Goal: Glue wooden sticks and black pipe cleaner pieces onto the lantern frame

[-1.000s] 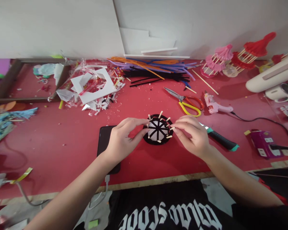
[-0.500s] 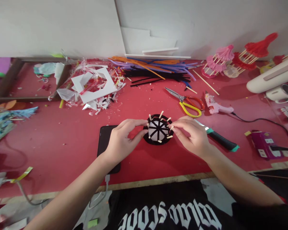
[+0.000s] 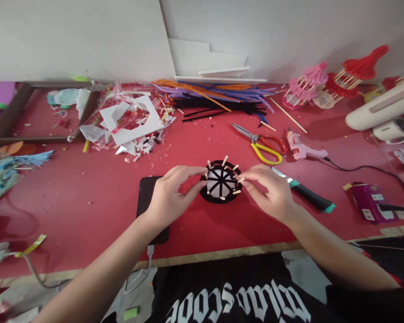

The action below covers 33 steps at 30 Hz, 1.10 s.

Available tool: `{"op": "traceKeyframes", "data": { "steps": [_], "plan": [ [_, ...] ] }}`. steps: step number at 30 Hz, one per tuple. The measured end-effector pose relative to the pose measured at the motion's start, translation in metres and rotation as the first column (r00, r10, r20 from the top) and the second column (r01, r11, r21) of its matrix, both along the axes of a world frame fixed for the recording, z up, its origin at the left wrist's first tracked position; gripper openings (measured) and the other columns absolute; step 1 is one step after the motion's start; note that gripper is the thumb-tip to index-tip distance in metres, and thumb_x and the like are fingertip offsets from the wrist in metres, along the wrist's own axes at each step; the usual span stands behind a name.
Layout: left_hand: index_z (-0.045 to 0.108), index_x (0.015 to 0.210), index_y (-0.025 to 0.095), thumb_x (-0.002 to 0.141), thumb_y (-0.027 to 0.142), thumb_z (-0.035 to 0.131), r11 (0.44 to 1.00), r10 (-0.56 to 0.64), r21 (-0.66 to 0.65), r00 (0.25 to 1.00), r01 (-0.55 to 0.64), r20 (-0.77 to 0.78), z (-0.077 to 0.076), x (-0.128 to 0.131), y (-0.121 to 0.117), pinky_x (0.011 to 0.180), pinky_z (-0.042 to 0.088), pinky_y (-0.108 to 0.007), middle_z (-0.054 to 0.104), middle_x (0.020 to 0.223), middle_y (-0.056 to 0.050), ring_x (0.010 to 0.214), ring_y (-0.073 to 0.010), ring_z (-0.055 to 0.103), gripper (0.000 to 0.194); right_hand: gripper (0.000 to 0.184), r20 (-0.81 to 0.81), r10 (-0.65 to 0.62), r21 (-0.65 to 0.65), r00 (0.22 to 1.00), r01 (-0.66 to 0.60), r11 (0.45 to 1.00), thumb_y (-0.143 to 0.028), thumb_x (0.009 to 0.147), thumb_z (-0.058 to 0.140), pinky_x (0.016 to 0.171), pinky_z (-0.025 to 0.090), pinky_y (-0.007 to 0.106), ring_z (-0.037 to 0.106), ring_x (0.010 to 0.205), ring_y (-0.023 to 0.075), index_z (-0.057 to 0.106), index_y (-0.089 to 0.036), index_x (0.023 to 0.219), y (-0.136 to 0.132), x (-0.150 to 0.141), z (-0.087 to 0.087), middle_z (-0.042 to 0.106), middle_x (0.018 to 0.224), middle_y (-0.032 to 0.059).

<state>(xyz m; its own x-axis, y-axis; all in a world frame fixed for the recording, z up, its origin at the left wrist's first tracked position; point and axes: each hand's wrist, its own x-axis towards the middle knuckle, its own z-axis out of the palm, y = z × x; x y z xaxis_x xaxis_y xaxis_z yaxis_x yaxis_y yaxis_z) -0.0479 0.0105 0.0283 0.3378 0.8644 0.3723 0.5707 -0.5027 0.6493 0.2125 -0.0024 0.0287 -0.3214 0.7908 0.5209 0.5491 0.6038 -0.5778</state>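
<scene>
A round black craft base (image 3: 221,181) with a white centre, black spokes and several short wooden sticks standing around its rim rests on the red table between my hands. My left hand (image 3: 175,190) has its thumb and index finger at the left rim, pinching around a stick there. On the opposite side, the thumb and fingers of my right hand (image 3: 267,186) close on a wooden stick (image 3: 241,180) at the right rim. A black phone (image 3: 147,193) lies partly under my left hand. Beside my right hand is a cutter knife (image 3: 309,196) with a black and green handle.
Scissors (image 3: 271,154) and a pink glue gun (image 3: 303,147) lie beyond my right hand. Pipe cleaners (image 3: 215,96) and foam scraps (image 3: 155,119) line the back. A purple power socket (image 3: 370,204) sits at right, near pink and red carousel-like models (image 3: 348,80).
Both hands keep their grip at the base's rim and barely move. The whole view shifts by a tiny amount.
</scene>
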Motion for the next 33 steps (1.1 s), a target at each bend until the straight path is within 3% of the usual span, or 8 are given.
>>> {"op": "traceKeyframes", "data": {
  "steps": [4, 7, 14, 17, 20, 23, 27, 33],
  "plan": [
    [0.056, 0.129, 0.020, 0.090, 0.016, 0.059, 0.992, -0.050, -0.111, 0.995, 0.060, 0.086, 0.000, -0.002, -0.003, 0.098, 0.058, -0.039, 0.070, 0.123, -0.011, 0.110, -0.0221, 0.069, 0.039, 0.019, -0.003, -0.003, -0.032, 1.000, 0.003, 0.999, -0.015, 0.092, 0.060, 0.076, 0.059, 0.040, 0.071, 0.086, 0.0220, 0.066, -0.026, 0.106, -0.002, 0.001, -0.001, 0.076, 0.091, 0.0047],
    [0.038, 0.146, 0.019, 0.087, 0.018, 0.057, 0.964, -0.163, -0.186, 0.977, 0.188, 0.138, -0.002, -0.006, -0.006, 0.109, 0.050, -0.052, 0.050, 0.147, -0.019, 0.135, -0.0319, 0.053, 0.062, 0.029, -0.031, -0.020, -0.065, 0.999, 0.018, 0.998, -0.011, 0.089, 0.060, 0.082, 0.058, 0.042, 0.069, 0.094, 0.0231, 0.063, -0.025, 0.113, -0.005, 0.005, -0.006, 0.073, 0.100, 0.0071],
    [-0.005, 0.158, 0.027, 0.079, 0.044, 0.080, 0.931, -0.254, -0.243, 0.962, 0.271, 0.100, -0.017, -0.006, -0.008, 0.115, 0.037, -0.067, 0.018, 0.164, -0.027, 0.150, -0.0438, 0.028, 0.117, 0.052, -0.134, -0.069, -0.214, 0.989, 0.039, 0.976, -0.005, 0.081, 0.054, 0.087, 0.058, 0.043, 0.065, 0.107, 0.0255, 0.054, -0.023, 0.131, -0.010, 0.014, -0.022, 0.066, 0.118, 0.0116],
    [-0.006, 0.158, 0.028, 0.073, 0.053, 0.082, 0.928, -0.255, -0.249, 0.959, 0.278, 0.121, -0.022, -0.002, -0.004, 0.114, 0.039, -0.066, 0.022, 0.163, -0.028, 0.149, -0.0431, 0.031, 0.124, 0.065, -0.132, 0.022, -0.314, 0.991, -0.062, 0.947, -0.012, 0.083, 0.058, 0.100, 0.053, 0.050, 0.056, 0.127, 0.0297, 0.041, -0.024, 0.145, -0.011, 0.016, -0.024, 0.056, 0.139, 0.0149],
    [0.007, 0.158, 0.028, 0.073, 0.054, 0.081, 0.936, -0.277, -0.202, 0.957, 0.288, 0.081, -0.023, 0.000, 0.001, 0.114, 0.042, -0.063, 0.032, 0.160, -0.026, 0.148, -0.0417, 0.035, 0.116, 0.076, -0.069, 0.101, -0.359, 0.992, -0.120, 0.926, -0.021, 0.086, 0.063, 0.110, 0.046, 0.055, 0.046, 0.138, 0.0327, 0.027, -0.025, 0.154, -0.011, 0.015, -0.023, 0.044, 0.152, 0.0166],
    [0.016, 0.158, 0.027, 0.071, 0.057, 0.081, 0.946, -0.294, -0.140, 0.956, 0.293, 0.016, -0.021, 0.001, 0.003, 0.114, 0.042, -0.064, 0.035, 0.159, -0.024, 0.146, -0.0421, 0.037, 0.113, 0.081, -0.001, 0.133, -0.349, 0.991, -0.126, 0.929, -0.026, 0.087, 0.063, 0.114, 0.041, 0.058, 0.041, 0.142, 0.0335, 0.022, -0.025, 0.157, -0.010, 0.013, -0.023, 0.041, 0.155, 0.0164],
    [0.012, 0.160, 0.027, 0.065, 0.063, 0.082, 0.954, -0.266, -0.139, 0.964, 0.265, 0.007, -0.020, 0.000, 0.002, 0.113, 0.043, -0.063, 0.031, 0.161, -0.024, 0.146, -0.0437, 0.037, 0.124, 0.081, -0.026, 0.197, -0.333, 0.980, -0.195, 0.922, -0.026, 0.088, 0.058, 0.116, 0.038, 0.057, 0.037, 0.144, 0.0323, 0.019, -0.024, 0.159, -0.010, 0.011, -0.026, 0.037, 0.158, 0.0153],
    [0.011, 0.160, 0.027, 0.071, 0.062, 0.077, 0.944, -0.309, -0.098, 0.949, 0.314, 0.071, -0.027, -0.001, 0.001, 0.111, 0.045, -0.061, 0.035, 0.159, -0.026, 0.144, -0.0404, 0.042, 0.116, 0.083, -0.064, 0.229, -0.283, 0.971, -0.238, 0.929, -0.024, 0.089, 0.055, 0.117, 0.038, 0.056, 0.035, 0.146, 0.0318, 0.013, -0.023, 0.160, -0.009, 0.009, -0.036, 0.033, 0.160, 0.0152]
  ]
}}
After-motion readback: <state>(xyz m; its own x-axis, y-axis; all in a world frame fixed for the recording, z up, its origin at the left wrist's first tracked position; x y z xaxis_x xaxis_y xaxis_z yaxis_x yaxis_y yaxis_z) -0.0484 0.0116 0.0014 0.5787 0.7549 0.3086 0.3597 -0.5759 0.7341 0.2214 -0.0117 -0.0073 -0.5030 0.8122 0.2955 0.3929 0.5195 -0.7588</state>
